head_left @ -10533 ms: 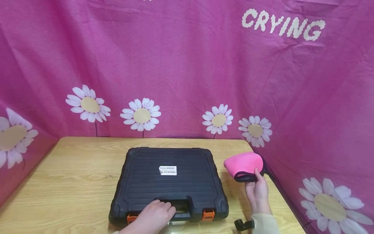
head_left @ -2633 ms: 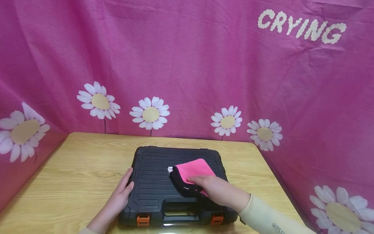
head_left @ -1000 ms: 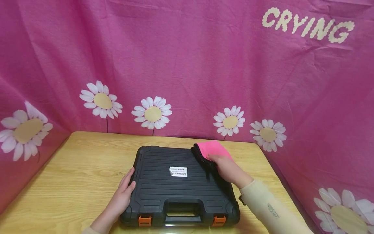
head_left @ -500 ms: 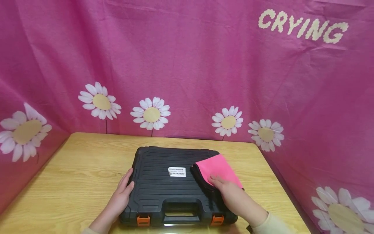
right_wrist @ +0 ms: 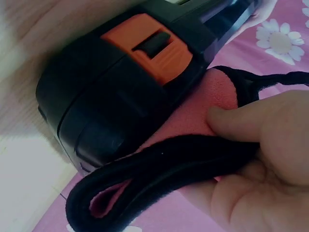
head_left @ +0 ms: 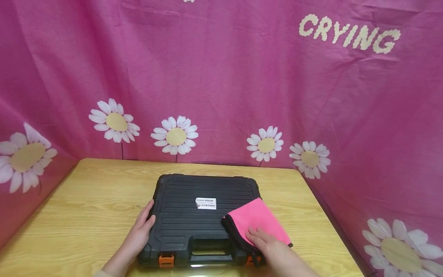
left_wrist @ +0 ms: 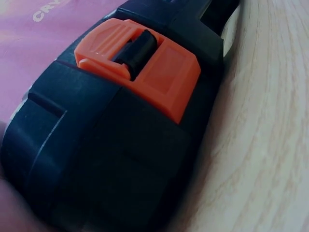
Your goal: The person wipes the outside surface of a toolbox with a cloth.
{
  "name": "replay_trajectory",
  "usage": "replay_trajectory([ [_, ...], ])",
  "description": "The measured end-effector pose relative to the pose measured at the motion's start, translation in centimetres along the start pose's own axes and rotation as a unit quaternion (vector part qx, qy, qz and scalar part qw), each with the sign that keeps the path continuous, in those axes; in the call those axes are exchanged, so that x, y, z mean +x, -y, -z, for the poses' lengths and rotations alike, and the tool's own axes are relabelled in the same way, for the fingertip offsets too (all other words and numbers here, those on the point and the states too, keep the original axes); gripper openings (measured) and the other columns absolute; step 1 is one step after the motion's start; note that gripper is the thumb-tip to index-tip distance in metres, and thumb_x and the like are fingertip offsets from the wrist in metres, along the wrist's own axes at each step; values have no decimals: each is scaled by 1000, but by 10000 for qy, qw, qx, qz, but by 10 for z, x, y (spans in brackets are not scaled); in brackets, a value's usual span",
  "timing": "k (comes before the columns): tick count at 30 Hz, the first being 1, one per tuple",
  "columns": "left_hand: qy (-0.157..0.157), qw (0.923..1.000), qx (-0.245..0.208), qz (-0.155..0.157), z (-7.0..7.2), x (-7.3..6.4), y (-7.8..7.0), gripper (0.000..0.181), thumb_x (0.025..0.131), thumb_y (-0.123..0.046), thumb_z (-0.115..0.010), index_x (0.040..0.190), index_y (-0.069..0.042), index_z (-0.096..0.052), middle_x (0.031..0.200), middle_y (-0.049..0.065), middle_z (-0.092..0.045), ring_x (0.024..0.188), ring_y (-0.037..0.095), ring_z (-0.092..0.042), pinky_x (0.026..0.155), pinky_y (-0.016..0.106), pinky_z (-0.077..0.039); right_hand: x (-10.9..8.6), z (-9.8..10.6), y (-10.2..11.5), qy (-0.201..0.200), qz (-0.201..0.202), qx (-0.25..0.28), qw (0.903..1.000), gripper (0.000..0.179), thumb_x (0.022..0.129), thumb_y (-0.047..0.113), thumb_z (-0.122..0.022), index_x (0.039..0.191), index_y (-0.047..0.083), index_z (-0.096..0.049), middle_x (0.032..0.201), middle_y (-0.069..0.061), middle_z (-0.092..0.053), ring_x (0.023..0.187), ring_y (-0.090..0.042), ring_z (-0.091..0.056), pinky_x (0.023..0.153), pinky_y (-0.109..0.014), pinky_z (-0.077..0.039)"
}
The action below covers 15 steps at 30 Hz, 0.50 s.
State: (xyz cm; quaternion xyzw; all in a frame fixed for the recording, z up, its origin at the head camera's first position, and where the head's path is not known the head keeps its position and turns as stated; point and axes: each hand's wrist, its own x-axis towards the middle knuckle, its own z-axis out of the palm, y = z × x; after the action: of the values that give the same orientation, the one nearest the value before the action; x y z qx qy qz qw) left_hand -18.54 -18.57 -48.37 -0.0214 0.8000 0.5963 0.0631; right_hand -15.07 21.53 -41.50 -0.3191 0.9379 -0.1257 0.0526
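Observation:
A black plastic tool case point(head_left: 194, 223) lies flat on the table, with a white label point(head_left: 206, 203) on its lid and an orange latch point(head_left: 166, 261) on either side of its carry handle point(head_left: 211, 260). My left hand point(head_left: 136, 234) rests against the case's left side, fingers straight along the edge. Over the front right corner, my right hand point(head_left: 273, 250) holds a folded pink cloth point(head_left: 261, 219) with black edging against the lid. In the right wrist view the thumb point(right_wrist: 251, 118) lies on one side of the cloth point(right_wrist: 198, 108) and fingers are on the other. The cloth partly covers the right latch.
The wooden table point(head_left: 86, 207) extends left, behind and right of the case. A pink curtain point(head_left: 214, 77) printed with white daisies encloses the back and both sides.
Earlier, my left hand was at the handle and the cloth was off the case. Since then the cloth has crossed the lid; over the last second it slid from the back right corner toward the front.

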Motion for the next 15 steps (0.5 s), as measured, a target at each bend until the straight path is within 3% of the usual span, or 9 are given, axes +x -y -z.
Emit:
replay_trajectory([
  [6, 12, 10000, -5, 5, 2, 0, 1, 62, 114, -28, -33, 166, -8, -5, 171, 25, 4, 157, 49, 6, 121, 72, -2, -3, -2, 3, 248, -102, 180, 9995, 79, 83, 43, -85, 147, 6, -56, 152, -11, -57, 136, -39, -56, 102, -51, -54],
  [10, -19, 10000, -6, -19, 2, 1, 1, 62, 114, -26, -33, 166, -6, -6, 171, 26, 3, 157, 49, 6, 122, 72, -2, -2, 1, 4, 515, -376, 522, 9966, 86, 80, 48, -85, 150, 11, -54, 154, -10, -55, 139, -39, -53, 102, -53, -54],
  [14, 11, 10000, -79, -41, 3, 1, 3, 62, 114, -25, -33, 166, -6, -5, 171, 26, 4, 157, 49, 7, 121, 72, -1, -3, 6, 1, 706, -778, 1137, 9880, 93, 77, 52, -86, 155, 21, -48, 155, -7, -53, 140, -36, -52, 103, -52, -54],
  [15, 26, 9999, -99, -27, 3, 1, 3, 62, 114, -26, -33, 166, -7, -5, 171, 26, 4, 157, 49, 7, 121, 72, -1, -3, 7, 1, 874, -1066, 1883, 9724, 88, 81, 52, -83, 155, 21, -47, 154, -8, -53, 139, -36, -52, 104, -51, -54],
])
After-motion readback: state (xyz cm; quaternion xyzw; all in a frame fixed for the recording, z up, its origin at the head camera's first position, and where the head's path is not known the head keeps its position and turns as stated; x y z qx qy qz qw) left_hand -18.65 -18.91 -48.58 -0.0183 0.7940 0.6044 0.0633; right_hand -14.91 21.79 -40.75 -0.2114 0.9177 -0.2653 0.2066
